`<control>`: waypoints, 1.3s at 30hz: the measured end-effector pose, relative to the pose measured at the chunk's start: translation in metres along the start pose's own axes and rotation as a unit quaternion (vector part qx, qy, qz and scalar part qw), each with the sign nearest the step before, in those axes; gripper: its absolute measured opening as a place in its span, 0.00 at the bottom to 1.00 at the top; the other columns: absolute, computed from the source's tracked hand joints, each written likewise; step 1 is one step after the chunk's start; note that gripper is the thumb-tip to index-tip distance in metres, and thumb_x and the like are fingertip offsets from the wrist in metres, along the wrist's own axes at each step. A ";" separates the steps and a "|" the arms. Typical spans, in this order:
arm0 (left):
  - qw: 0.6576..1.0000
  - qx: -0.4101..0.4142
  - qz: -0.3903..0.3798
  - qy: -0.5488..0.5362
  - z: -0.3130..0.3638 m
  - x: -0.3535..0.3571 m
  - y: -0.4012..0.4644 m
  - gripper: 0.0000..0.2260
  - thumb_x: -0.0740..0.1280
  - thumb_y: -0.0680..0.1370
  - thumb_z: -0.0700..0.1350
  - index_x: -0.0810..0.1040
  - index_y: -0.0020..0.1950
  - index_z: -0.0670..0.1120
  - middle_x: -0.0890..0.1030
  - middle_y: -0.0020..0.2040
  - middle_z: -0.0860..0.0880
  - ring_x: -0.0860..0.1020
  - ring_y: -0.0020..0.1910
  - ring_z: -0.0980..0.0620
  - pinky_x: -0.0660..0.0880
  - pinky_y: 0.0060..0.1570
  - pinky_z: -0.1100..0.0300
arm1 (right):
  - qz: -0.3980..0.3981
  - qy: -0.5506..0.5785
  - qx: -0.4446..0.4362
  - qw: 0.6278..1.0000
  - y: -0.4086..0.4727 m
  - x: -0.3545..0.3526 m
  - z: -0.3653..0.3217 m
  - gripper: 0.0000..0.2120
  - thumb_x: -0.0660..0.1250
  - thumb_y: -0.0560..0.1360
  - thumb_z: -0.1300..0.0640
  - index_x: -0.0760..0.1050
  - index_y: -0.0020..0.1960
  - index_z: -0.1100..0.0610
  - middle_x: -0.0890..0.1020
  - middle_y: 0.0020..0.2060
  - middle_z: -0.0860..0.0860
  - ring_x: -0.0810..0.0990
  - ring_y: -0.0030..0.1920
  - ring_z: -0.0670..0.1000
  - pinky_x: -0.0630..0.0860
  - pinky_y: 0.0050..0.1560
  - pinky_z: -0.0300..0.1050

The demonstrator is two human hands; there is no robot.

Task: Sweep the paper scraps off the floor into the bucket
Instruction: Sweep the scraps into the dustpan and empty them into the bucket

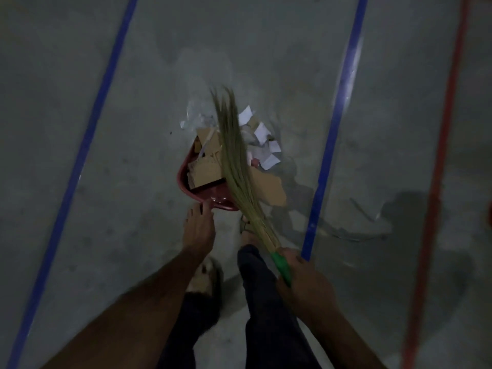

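1. We hold the red plastic dustpan (pixel 210 194) steady on the grey concrete floor (pixel 106 155) with our left hand (pixel 199 227), fingers laid fairly straight against its near rim.
2. Our right hand (pixel 303 283) is curled tight round the green handle of the pale grass broom (pixel 237 155), whose bristles lie across the dustpan.
3. Brown cardboard pieces (pixel 205 169) already sit in the dustpan; one larger piece hangs over its right edge.
4. White paper scraps (pixel 262 141) lie on the floor just beyond the dustpan's mouth (these remain to be swept).
5. We see no bucket, so we judge the emptying is yet to come.
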State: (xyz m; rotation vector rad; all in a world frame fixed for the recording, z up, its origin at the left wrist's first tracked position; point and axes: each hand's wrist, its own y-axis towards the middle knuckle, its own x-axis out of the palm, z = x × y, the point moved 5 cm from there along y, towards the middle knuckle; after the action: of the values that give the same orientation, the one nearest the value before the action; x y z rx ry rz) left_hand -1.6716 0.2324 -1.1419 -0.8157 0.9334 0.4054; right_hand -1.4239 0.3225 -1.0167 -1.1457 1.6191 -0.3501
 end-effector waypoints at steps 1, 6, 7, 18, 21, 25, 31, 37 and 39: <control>1.000 0.004 0.006 -0.001 0.002 -0.006 -0.012 0.13 0.59 0.81 0.40 0.69 0.65 0.46 0.72 0.53 0.43 0.69 0.50 0.43 0.65 0.45 0.52 | 0.011 -0.006 -0.003 1.000 -0.015 0.000 0.000 0.25 0.60 0.77 0.48 0.56 0.72 0.40 0.76 0.54 0.48 0.81 0.46 0.53 0.78 0.40 0.50; 0.999 0.022 0.033 -0.007 0.006 -0.036 -0.070 0.12 0.59 0.82 0.41 0.68 0.65 0.47 0.72 0.52 0.43 0.71 0.50 0.42 0.69 0.44 0.50 | 0.073 -0.047 -0.010 0.996 -0.091 0.013 -0.010 0.27 0.61 0.74 0.49 0.56 0.71 0.39 0.77 0.52 0.47 0.81 0.45 0.54 0.80 0.41 0.51; 0.999 0.032 0.041 -0.011 0.007 -0.043 -0.081 0.12 0.59 0.82 0.40 0.68 0.65 0.47 0.72 0.52 0.43 0.71 0.50 0.42 0.68 0.44 0.50 | 0.086 -0.042 -0.008 0.995 -0.105 0.014 -0.014 0.27 0.60 0.73 0.49 0.56 0.70 0.38 0.77 0.51 0.47 0.81 0.45 0.54 0.80 0.42 0.52; 0.988 0.100 0.116 -0.009 0.028 -0.173 -0.223 0.12 0.59 0.82 0.40 0.67 0.66 0.44 0.71 0.57 0.41 0.71 0.53 0.39 0.70 0.45 0.45 | 0.203 -0.043 -0.049 0.977 -0.288 0.014 -0.070 0.25 0.63 0.77 0.50 0.59 0.72 0.42 0.76 0.49 0.49 0.79 0.42 0.52 0.80 0.42 0.52; 0.981 0.126 0.147 -0.010 0.046 -0.208 -0.255 0.13 0.60 0.81 0.38 0.67 0.66 0.44 0.72 0.56 0.40 0.72 0.53 0.37 0.72 0.45 0.43 | 0.240 -0.056 -0.063 0.967 -0.332 0.005 -0.073 0.29 0.64 0.77 0.52 0.58 0.75 0.43 0.75 0.46 0.49 0.78 0.39 0.51 0.79 0.39 0.48; 0.976 0.137 0.166 0.016 0.077 -0.231 -0.286 0.20 0.62 0.77 0.33 0.66 0.68 0.43 0.73 0.57 0.39 0.72 0.53 0.37 0.73 0.45 0.44 | 0.289 -0.081 -0.067 0.952 -0.375 -0.014 -0.067 0.28 0.63 0.78 0.51 0.59 0.76 0.44 0.76 0.46 0.49 0.76 0.37 0.50 0.71 0.34 0.42; 0.968 0.158 0.196 0.019 0.152 -0.235 -0.327 0.17 0.61 0.77 0.35 0.67 0.66 0.44 0.73 0.57 0.40 0.73 0.53 0.39 0.75 0.46 0.44 | 0.326 -0.081 -0.066 0.939 -0.430 -0.056 -0.018 0.27 0.61 0.78 0.50 0.59 0.76 0.43 0.77 0.48 0.48 0.76 0.38 0.49 0.72 0.36 0.42; 0.959 0.195 0.204 -0.010 0.269 -0.197 -0.369 0.18 0.65 0.76 0.36 0.70 0.65 0.42 0.75 0.56 0.37 0.75 0.51 0.36 0.74 0.46 0.45 | 0.360 -0.096 -0.048 0.927 -0.475 -0.105 0.082 0.28 0.60 0.78 0.52 0.57 0.76 0.43 0.77 0.48 0.48 0.79 0.39 0.51 0.76 0.36 0.44; 0.956 0.206 0.206 -0.020 0.312 -0.174 -0.381 0.16 0.65 0.77 0.37 0.69 0.65 0.41 0.75 0.55 0.36 0.76 0.50 0.36 0.75 0.43 0.44 | 0.367 -0.101 -0.039 0.924 -0.487 -0.123 0.126 0.29 0.61 0.77 0.52 0.57 0.76 0.43 0.76 0.47 0.48 0.79 0.39 0.51 0.75 0.36 0.45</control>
State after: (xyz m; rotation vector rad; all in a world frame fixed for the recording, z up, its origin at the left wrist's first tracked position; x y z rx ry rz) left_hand -1.3571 0.2334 -0.7247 -0.2261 1.1059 0.5605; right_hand -1.0772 0.2208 -0.6464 -0.5344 1.7550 0.3153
